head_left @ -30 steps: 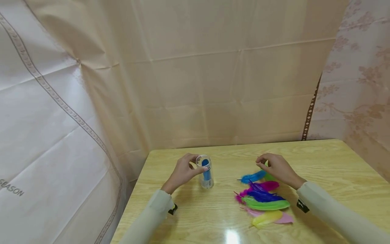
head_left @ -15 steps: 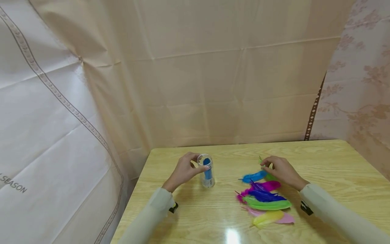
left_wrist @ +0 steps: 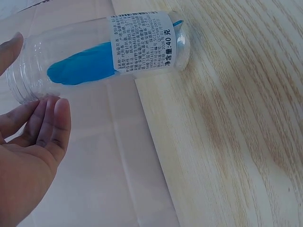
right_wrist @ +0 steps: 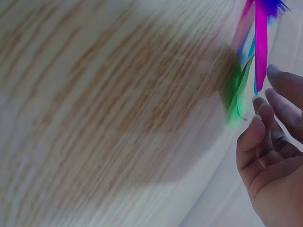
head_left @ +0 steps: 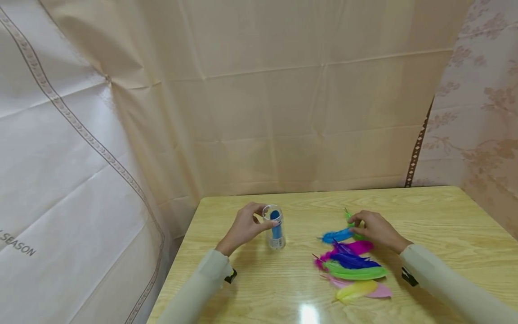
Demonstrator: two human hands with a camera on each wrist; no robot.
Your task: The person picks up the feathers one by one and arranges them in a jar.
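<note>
My left hand [head_left: 247, 227] grips a clear plastic jar [head_left: 282, 236] near its rim, thumb on one side and fingers on the other. Upright on the table, the jar holds a blue feather [left_wrist: 85, 64], visible through its wall beside a printed label [left_wrist: 144, 42]. Over the far end of a feather pile, my right hand [head_left: 376, 229] has thumb and fingertips apart, close to a bright blue feather [head_left: 337, 236] and a green feather [head_left: 348, 217]. A magenta feather [right_wrist: 260, 47] reaches near those fingers in the right wrist view. Whether a fingertip touches the blue feather is unclear.
Nearer on the wooden table [head_left: 259, 288] lie a dark blue feather [head_left: 352, 261], a light green feather [head_left: 356, 272], a yellow feather [head_left: 356, 290] and a pink feather [head_left: 380, 290], overlapping. A beige cloth [head_left: 259, 112] hangs behind the table's far edge.
My right hand has drawn back slightly to the right and lowered toward the blue feather, uncovering more of the green one. The left hand keeps its hold on the jar.
</note>
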